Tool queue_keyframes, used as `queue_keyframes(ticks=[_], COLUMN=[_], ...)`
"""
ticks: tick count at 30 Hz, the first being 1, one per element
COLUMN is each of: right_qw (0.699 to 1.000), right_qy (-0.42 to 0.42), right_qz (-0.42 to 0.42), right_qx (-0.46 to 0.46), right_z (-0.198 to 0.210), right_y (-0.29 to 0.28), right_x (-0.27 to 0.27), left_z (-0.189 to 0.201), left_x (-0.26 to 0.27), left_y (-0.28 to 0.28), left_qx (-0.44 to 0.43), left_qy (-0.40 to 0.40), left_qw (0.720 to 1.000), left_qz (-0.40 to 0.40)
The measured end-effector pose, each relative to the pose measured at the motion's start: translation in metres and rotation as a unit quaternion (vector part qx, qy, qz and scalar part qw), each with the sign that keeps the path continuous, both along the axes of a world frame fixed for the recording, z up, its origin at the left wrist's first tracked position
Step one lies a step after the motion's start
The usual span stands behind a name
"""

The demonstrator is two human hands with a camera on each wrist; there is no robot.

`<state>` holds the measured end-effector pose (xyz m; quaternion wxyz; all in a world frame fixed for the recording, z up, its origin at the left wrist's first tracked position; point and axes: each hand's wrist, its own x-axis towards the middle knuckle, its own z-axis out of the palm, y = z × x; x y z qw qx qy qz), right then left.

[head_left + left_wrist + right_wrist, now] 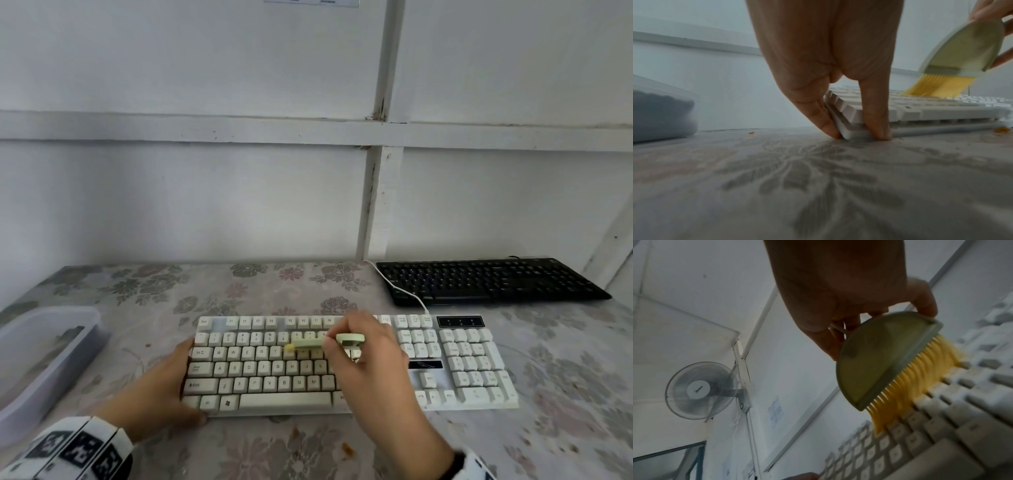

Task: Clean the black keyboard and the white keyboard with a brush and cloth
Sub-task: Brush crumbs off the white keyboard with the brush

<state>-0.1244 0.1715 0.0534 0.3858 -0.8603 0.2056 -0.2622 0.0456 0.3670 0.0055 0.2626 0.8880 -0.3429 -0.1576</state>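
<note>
The white keyboard (284, 368) lies on the table in front of me. My right hand (363, 349) holds a pale green half-round brush (310, 343) with yellow bristles (910, 382) that touch the upper key rows (941, 87). My left hand (164, 380) steadies the keyboard's left end: thumb and a finger (876, 116) clasp its front-left corner (851, 131). The black keyboard (489, 281) lies at the back right, untouched. No cloth shows in any view.
A translucent plastic bin (41, 356) stands at the table's left edge. A white cable (400, 291) runs from the white keyboard past the black one. Orange crumbs (347, 448) lie on the floral tablecloth (274, 287). A wall fan (701, 389) shows in the right wrist view.
</note>
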Motion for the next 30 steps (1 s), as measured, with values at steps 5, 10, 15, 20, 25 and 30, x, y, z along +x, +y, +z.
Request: queue_keyframes(ticks=[5,10,15,20,25,30], right_qw=[1.000,1.000,1.000,0.998,0.996,0.986], right_qy=[0.006,0.006,-0.013,-0.057,-0.071,-0.115], right_qz=[0.020,-0.007,0.005,-0.006,-0.055,0.005], right_qx=[-0.015,-0.004,-0.018,0.026,-0.008,0.121], right_z=[0.007,0.001,0.005,-0.004,0.003,0.003], right_y=[0.011,0.005,0.001,-0.011,-0.034,-0.053], right_x=[0.000,0.000,0.000,-0.007,-0.018,-0.028], left_z=[0.000,-0.001,0.002,0.006,0.005,0.000], left_x=[0.001,0.001,-0.001,-0.006,-0.005,0.001], left_y=[0.000,0.000,-0.001,-0.004,-0.003,0.001], left_qx=[0.016,0.033,0.032,0.036,0.033,0.016], left_qy=[-0.003,-0.005,-0.004,-0.012,-0.013,0.006], left_qw=[1.000,0.999,0.999,0.999,0.999,1.000], left_qz=[0.007,0.014,0.012,0.006,0.004,0.001])
